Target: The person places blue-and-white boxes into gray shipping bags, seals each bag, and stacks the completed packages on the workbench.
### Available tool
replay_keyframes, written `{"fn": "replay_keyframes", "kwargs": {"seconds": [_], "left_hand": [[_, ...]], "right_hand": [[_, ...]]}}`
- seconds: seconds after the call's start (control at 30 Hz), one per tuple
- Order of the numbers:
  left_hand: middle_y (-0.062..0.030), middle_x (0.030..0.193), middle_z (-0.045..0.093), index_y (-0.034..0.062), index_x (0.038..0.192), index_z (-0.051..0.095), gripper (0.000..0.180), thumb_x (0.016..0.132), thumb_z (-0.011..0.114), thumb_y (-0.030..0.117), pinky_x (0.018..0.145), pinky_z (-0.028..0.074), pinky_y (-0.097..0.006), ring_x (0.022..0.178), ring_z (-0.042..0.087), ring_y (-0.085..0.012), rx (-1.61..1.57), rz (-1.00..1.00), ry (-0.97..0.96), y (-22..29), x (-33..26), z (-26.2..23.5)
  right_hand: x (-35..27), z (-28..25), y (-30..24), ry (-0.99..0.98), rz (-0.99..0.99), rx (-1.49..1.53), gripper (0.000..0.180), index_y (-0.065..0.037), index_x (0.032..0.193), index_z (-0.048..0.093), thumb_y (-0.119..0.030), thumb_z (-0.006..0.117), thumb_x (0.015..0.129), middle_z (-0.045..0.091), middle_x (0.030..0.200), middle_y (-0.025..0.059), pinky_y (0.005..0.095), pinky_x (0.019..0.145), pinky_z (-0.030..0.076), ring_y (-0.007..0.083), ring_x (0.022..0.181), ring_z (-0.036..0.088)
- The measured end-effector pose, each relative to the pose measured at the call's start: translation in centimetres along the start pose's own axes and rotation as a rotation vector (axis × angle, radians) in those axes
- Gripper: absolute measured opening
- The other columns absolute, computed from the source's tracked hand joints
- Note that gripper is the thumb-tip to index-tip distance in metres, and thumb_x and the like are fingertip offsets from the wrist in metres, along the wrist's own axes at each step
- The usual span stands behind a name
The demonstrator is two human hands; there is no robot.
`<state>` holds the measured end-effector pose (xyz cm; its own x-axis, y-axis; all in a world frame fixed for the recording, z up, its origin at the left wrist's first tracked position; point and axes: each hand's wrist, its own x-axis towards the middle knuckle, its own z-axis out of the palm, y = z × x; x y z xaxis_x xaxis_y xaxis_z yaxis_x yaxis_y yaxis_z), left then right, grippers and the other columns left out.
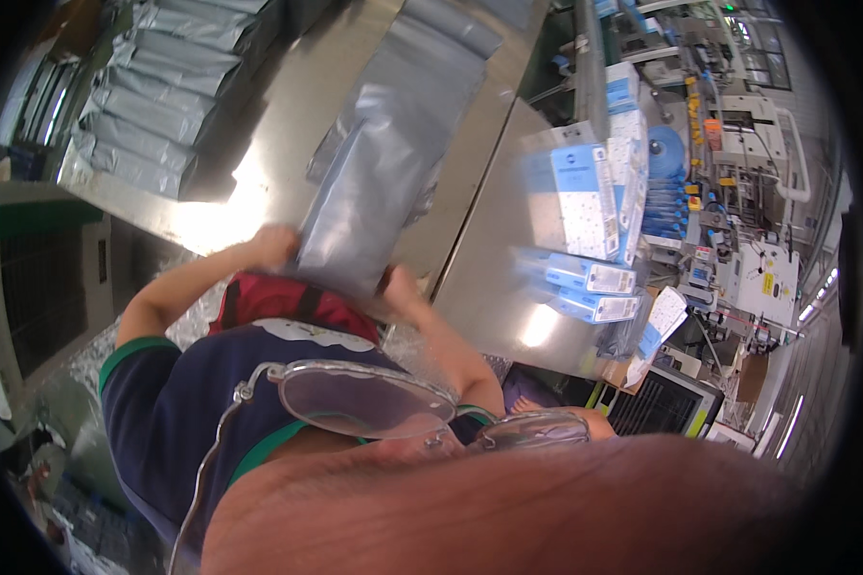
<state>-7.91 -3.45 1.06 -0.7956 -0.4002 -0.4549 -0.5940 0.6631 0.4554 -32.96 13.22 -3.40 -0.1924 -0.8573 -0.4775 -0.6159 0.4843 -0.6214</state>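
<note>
Both of my hands grip a grey foil pouch (355, 196) by its lower end, above a steel table (288, 105). My left hand (273, 244) holds the pouch's left corner and my right hand (400, 287) holds its right corner. The pouch tilts up and away from me. More flat grey pouches (441, 57) lie on the table behind it. A red item (278, 299) sits against my navy shirt just below the hands. My glasses (374, 398) and part of my face fill the bottom of the picture.
A stack of grey pouches (158, 91) lies at the table's far left. Blue and white boxes (585, 201) stand and lie (585, 283) on a second steel surface (494, 287) to the right. Machinery (748, 192) and a screen (657, 402) stand beyond.
</note>
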Motion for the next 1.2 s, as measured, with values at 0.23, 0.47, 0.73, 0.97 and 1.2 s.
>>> {"fn": "replay_keyframes", "kwargs": {"seconds": [0.23, 0.47, 0.73, 0.97, 1.2], "left_hand": [[-0.0085, 0.051, 0.046, 0.0007, 0.061, 0.047, 0.02, 0.072, 0.055, 0.015, 0.046, 0.034, -0.03, 0.047, 0.041, -0.0149, -0.879, -0.253, 0.38, -0.6, 0.6, 3.7], [-0.0024, 0.057, 0.052, 0.0, 0.062, 0.049, 0.014, 0.075, 0.05, 0.006, 0.048, 0.037, -0.021, 0.052, 0.045, -0.0073, -1.237, -0.205, 0.321, 0.2, -2.4, 3.2], [-0.0033, 0.06, 0.055, -0.0001, 0.07, 0.055, 0.01, 0.075, 0.05, 0.008, 0.056, 0.041, -0.022, 0.056, 0.05, -0.0102, -1.362, -0.121, 0.272, -1.2, -2.4, 4.4], [-0.0068, 0.119, 0.035, 0.0119, 0.114, 0.035, 0.052, 0.065, 0.053, 0.011, 0.089, 0.027, -0.042, 0.11, 0.035, -0.0191, 0.402, 0.34, 0.637, -0.8, -1.6, -2.9], [-0.0056, 0.086, 0.055, 0.003, 0.076, 0.053, 0.013, 0.063, 0.054, 0.004, 0.096, 0.019, -0.043, 0.098, 0.045, -0.0231, 0.07, 0.573, 0.528, -2.5, 4.1, -3.8]], "right_hand": [[-4.5, -2.2, -3.9, -0.294, -0.065, -0.42, 0.016, -0.009, 0.068, 0.058, -0.024, 0.057, 0.066, 0.057, 0.064, 0.0099, 0.0309, 0.052, 0.041, 0.0228, 0.058, 0.055], [0.9, 1.2, -14.9, 0.214, -0.438, 0.173, 0.033, -0.008, 0.092, 0.053, -0.017, 0.064, 0.063, 0.048, 0.074, 0.0061, 0.0285, 0.055, 0.04, 0.0198, 0.064, 0.05], [-3.2, 3.6, -5.4, 0.404, -0.371, 0.224, 0.013, -0.003, 0.069, 0.047, -0.013, 0.055, 0.072, 0.05, 0.068, 0.0113, 0.0349, 0.061, 0.04, 0.0279, 0.061, 0.047], [-9.4, -3.3, 0.2, -0.115, -0.353, -0.836, 0.042, -0.009, 0.11, 0.042, -0.014, 0.049, 0.069, 0.048, 0.097, 0.0054, 0.037, 0.07, 0.042, 0.0213, 0.083, 0.051], [2.0, -7.9, -3.7, 0.332, -0.793, -0.506, 0.011, -0.008, 0.077, 0.055, -0.01, 0.053, 0.066, 0.048, 0.063, 0.0061, 0.0304, 0.052, 0.035, 0.0195, 0.057, 0.047]]}}
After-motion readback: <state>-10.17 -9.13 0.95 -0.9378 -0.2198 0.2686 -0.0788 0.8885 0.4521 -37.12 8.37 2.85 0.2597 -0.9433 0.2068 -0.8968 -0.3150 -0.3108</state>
